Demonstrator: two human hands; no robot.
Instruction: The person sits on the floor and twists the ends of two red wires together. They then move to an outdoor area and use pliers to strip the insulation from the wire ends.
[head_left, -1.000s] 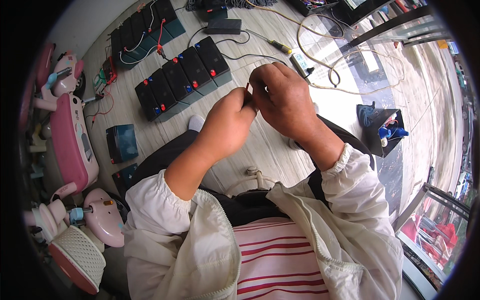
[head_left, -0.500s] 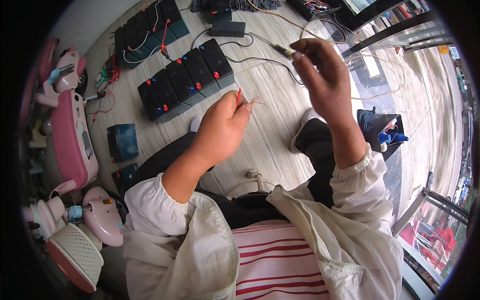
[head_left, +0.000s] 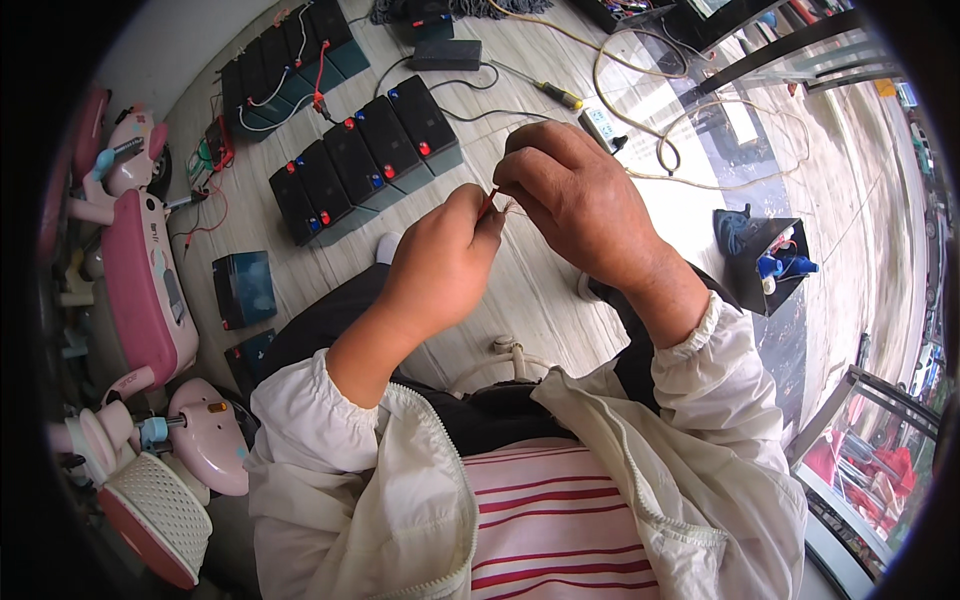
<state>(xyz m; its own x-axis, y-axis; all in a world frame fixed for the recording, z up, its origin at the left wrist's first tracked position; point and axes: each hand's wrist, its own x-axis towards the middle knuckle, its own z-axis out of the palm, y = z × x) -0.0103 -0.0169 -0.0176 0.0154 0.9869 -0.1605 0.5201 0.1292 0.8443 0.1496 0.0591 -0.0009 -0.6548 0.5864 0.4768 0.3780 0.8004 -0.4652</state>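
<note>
Wire [head_left: 487, 206] with red insulation is sitting pinched in your nearly closed left hand [head_left: 440, 265], above the floor [head_left: 558, 325]; your right hand [head_left: 585, 195] is resting half-curled at its end, grip unclear.

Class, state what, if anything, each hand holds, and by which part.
The left hand pinches a red wire beside its frayed bare strands. The right hand is at the wire's red end; whether it grips cannot be told.

Pale wall [head_left: 185, 62], grey-streaked floor [head_left: 535, 300].
</note>
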